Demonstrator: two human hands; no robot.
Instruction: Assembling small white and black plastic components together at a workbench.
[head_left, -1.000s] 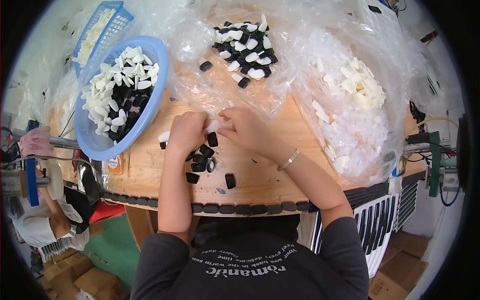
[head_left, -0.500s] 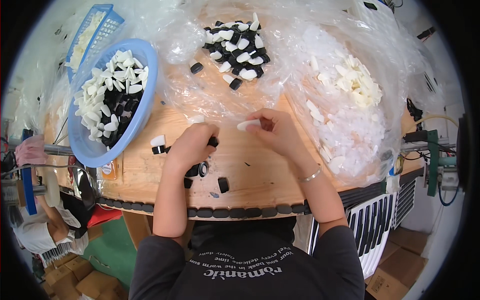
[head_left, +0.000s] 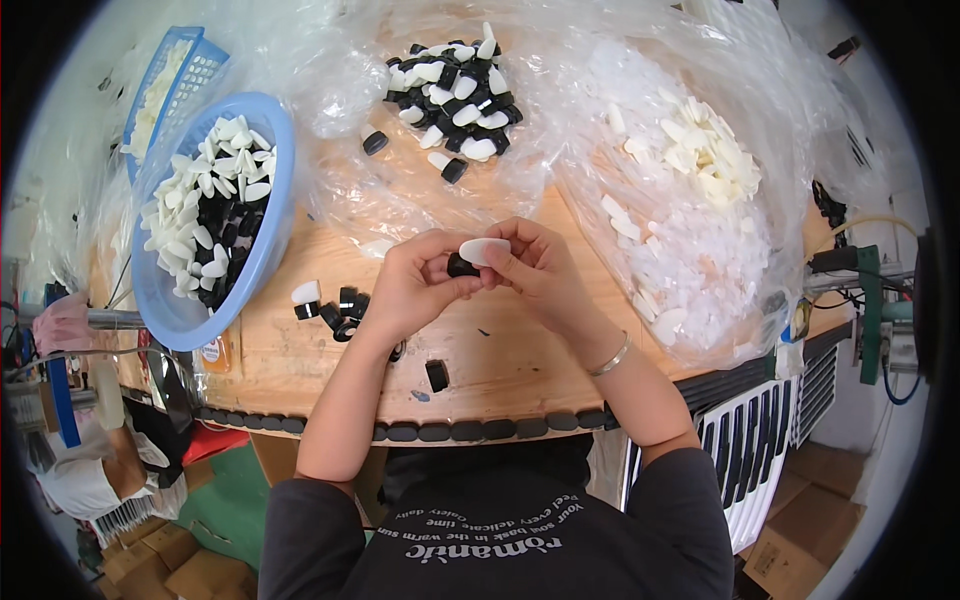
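Over the middle of the wooden table my two hands have come together. My left hand pinches a small black cap-like part, mostly covered by the fingers. With thumb and fingers my right hand grips a white oval plastic piece, held right above the black part. Whether the two pieces touch I cannot tell. Beside my left wrist lie several loose black parts, and one joined to a white piece. Another black part lies nearer the table edge.
A blue basin of white and black pieces stands at left, a blue basket behind it. Joined pieces form a pile at the back. Clear plastic sheeting holds white pieces at right. Black pads line the table's front edge.
My left hand has moved right and up with the black part, turning its palm inward. My right hand has brought the white oval piece over to meet it.
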